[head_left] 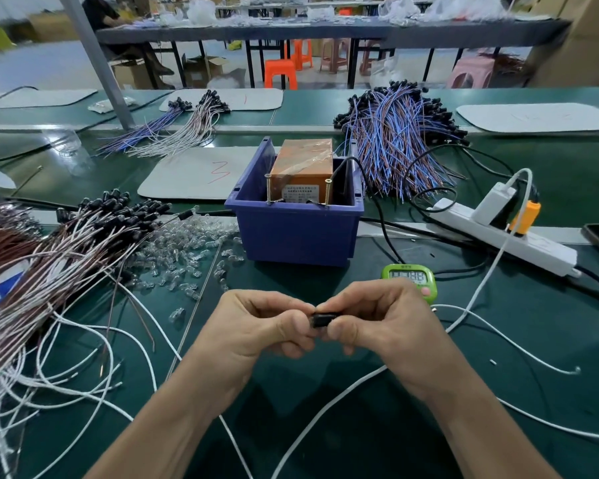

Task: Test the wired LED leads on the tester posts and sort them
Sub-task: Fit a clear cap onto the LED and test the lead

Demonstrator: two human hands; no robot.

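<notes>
My left hand (pixel 267 326) and right hand (pixel 382 323), fingers curled and knuckles facing, pinch one small black LED cap (pixel 323 319) between thumbs and forefingers, in front of the blue plastic bin (pixel 293 233). At the bin's front wall stand two brass screw posts (pixel 268 188).

Two hands (pixel 256 323) (pixel 381 323), one blue bin (pixel 298 233), two tester posts (pixel 267 188) (pixel 327 191) (upright screws), one green timer (pixel 408 276)

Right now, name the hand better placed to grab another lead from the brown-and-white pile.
Left, probably: the left hand sits nearer that pile; the right hand would have to cross. Both pinch a black part.
</notes>
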